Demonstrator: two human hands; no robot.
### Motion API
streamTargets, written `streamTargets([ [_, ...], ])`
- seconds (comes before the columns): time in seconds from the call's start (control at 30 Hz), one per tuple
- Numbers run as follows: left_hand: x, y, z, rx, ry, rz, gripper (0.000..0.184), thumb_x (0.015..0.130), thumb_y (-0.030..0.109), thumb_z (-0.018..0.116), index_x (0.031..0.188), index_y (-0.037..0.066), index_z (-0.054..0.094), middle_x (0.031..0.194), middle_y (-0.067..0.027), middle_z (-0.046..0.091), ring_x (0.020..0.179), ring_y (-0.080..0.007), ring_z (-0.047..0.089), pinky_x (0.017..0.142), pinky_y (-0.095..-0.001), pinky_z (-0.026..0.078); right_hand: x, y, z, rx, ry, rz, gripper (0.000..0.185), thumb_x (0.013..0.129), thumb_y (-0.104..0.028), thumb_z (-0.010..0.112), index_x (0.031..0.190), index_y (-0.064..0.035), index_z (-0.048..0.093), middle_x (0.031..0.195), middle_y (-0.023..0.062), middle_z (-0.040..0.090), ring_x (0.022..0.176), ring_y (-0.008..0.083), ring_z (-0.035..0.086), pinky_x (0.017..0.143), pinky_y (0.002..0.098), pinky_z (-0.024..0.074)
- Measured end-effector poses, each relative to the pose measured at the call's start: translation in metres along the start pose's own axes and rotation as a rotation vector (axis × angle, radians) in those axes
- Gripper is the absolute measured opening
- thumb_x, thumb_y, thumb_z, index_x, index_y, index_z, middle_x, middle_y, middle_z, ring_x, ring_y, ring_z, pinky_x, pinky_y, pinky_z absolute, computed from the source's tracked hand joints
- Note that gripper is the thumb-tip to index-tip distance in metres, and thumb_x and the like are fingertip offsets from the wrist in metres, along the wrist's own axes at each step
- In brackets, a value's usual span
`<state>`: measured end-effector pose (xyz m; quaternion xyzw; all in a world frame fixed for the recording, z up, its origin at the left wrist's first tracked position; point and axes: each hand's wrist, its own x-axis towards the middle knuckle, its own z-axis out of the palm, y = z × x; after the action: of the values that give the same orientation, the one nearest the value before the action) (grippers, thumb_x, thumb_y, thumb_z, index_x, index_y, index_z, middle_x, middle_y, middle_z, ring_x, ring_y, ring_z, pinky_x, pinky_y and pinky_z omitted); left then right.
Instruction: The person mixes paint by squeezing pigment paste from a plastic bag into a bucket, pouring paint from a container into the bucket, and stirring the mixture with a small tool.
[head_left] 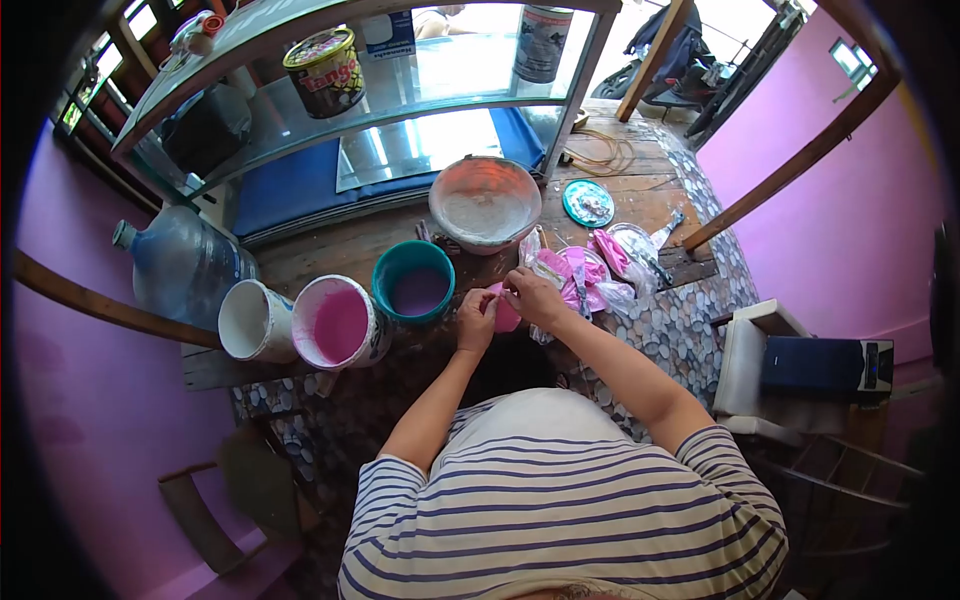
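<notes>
My left hand (pixel 477 318) and my right hand (pixel 536 298) are close together in front of my body, both with fingers pinched. Between them is a small pink bag-like piece (pixel 508 318), which looks like thin plastic; its exact kind is partly hidden by my fingers. A turquoise bucket (pixel 382 300) with purple liquid stands just left of my left hand. Farther left, a white bucket (pixel 378 338) holds pink paint. Crumpled pink-stained plastic bags (pixel 580 280) lie right of my right hand. A wide stained basin (pixel 485 235) sits beyond my hands.
Another white bucket (pixel 240 330) and a large water jug (pixel 185 262) stand at left. A glass display case (pixel 340 180) with tins runs along the back. A turquoise lid (pixel 588 204) lies at right, near a wooden post (pixel 770 172). A chair (pixel 745 370) holds a dark box (pixel 815 363).
</notes>
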<state>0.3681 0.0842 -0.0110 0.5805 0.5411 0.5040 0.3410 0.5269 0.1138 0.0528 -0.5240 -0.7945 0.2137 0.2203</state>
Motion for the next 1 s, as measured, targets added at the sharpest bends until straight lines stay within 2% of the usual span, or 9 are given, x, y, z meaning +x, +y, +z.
streamTargets([
  [0.17, -0.002, -0.006, 0.001, 0.019, 0.011, -0.013, 0.008, 0.086, 0.004, 0.07, 0.094, 0.003, 0.068, 0.09, -0.0085, 0.066, 0.078, -0.0204, 0.066, 0.072, -0.0321, 0.052, 0.005, 0.003, 0.001, -0.067, -0.11, -0.062, 0.019, 0.087, -0.019, 0.07, 0.095, -0.0043, 0.063, 0.093, 0.0131, 0.063, 0.086, 0.0336, 0.066, 0.077, 0.0432, 0.0541],
  [0.23, -0.001, -0.006, 0.002, 0.026, 0.03, 0.025, 0.008, 0.086, 0.005, 0.071, 0.094, 0.003, 0.069, 0.091, -0.0087, 0.067, 0.078, -0.0209, 0.066, 0.071, -0.0323, 0.053, 0.007, 0.01, 0.009, -0.073, -0.078, -0.1, 0.019, 0.089, -0.018, 0.067, 0.094, -0.0022, 0.06, 0.092, 0.0163, 0.062, 0.087, 0.0374, 0.065, 0.077, 0.0459, 0.0532],
  [0.47, 0.004, -0.009, 0.004, 0.069, -0.048, 0.052, 0.009, 0.086, 0.007, 0.071, 0.094, 0.003, 0.069, 0.09, -0.0094, 0.067, 0.078, -0.0227, 0.067, 0.072, -0.0334, 0.053, 0.004, 0.022, 0.013, -0.134, -0.168, -0.025, 0.02, 0.091, -0.016, 0.065, 0.095, 0.0015, 0.055, 0.092, 0.0237, 0.061, 0.092, 0.0419, 0.063, 0.079, 0.0483, 0.051],
  [0.57, 0.007, 0.001, 0.001, 0.079, -0.094, 0.045, 0.011, 0.086, 0.009, 0.071, 0.096, 0.004, 0.07, 0.095, -0.0108, 0.068, 0.085, -0.0262, 0.068, 0.078, -0.0352, 0.054, 0.002, 0.025, 0.015, -0.095, -0.161, 0.029, 0.02, 0.091, -0.015, 0.065, 0.096, 0.0017, 0.055, 0.092, 0.0243, 0.06, 0.094, 0.0419, 0.062, 0.08, 0.0485, 0.0503],
  [0.63, 0.005, 0.002, 0.003, 0.029, -0.045, 0.105, 0.014, 0.085, 0.01, 0.07, 0.097, 0.003, 0.069, 0.102, -0.0128, 0.067, 0.099, -0.0325, 0.065, 0.089, -0.0406, 0.051, 0.001, 0.032, 0.021, -0.038, -0.093, -0.036, 0.018, 0.091, -0.013, 0.064, 0.096, 0.0016, 0.055, 0.091, 0.024, 0.061, 0.093, 0.0427, 0.062, 0.081, 0.0488, 0.0499],
  [0.73, 0.003, -0.001, 0.004, 0.074, -0.053, 0.16, 0.015, 0.085, 0.009, 0.069, 0.099, 0.003, 0.069, 0.105, -0.0128, 0.068, 0.104, -0.0329, 0.063, 0.094, -0.0407, 0.05, 0.002, 0.038, 0.027, 0.001, -0.083, -0.04, 0.016, 0.09, -0.011, 0.063, 0.096, 0.0015, 0.055, 0.092, 0.0228, 0.062, 0.094, 0.0423, 0.062, 0.081, 0.0485, 0.0496],
  [0.87, 0.006, -0.007, 0.003, -0.001, -0.083, 0.05, 0.014, 0.086, 0.009, 0.068, 0.099, 0.004, 0.069, 0.104, -0.0126, 0.067, 0.104, -0.0325, 0.063, 0.093, -0.0413, 0.05, 0.001, 0.034, 0.023, 0.044, -0.074, -0.033, 0.014, 0.088, -0.009, 0.062, 0.097, 0.0015, 0.058, 0.094, 0.0217, 0.063, 0.094, 0.0407, 0.062, 0.082, 0.0471, 0.05],
  [0.97, 0.011, -0.008, 0.004, 0.067, -0.049, 0.132, 0.01, 0.087, 0.007, 0.069, 0.097, 0.004, 0.068, 0.098, -0.0104, 0.067, 0.09, -0.0278, 0.067, 0.081, -0.0367, 0.053, 0.001, 0.034, 0.019, 0.119, -0.025, -0.044, 0.013, 0.087, -0.006, 0.063, 0.097, 0.0018, 0.064, 0.094, 0.0209, 0.066, 0.093, 0.0374, 0.065, 0.082, 0.0436, 0.0517],
  [1.0, 0.011, -0.01, 0.005, 0.066, -0.054, 0.13, 0.01, 0.087, 0.007, 0.069, 0.097, 0.004, 0.068, 0.098, -0.0104, 0.067, 0.09, -0.0278, 0.067, 0.081, -0.0367, 0.053, 0.0, 0.03, 0.016, 0.12, -0.025, -0.039, 0.013, 0.087, -0.006, 0.063, 0.097, 0.0018, 0.064, 0.094, 0.0209, 0.066, 0.093, 0.0374, 0.065, 0.082, 0.0436, 0.0517],
])
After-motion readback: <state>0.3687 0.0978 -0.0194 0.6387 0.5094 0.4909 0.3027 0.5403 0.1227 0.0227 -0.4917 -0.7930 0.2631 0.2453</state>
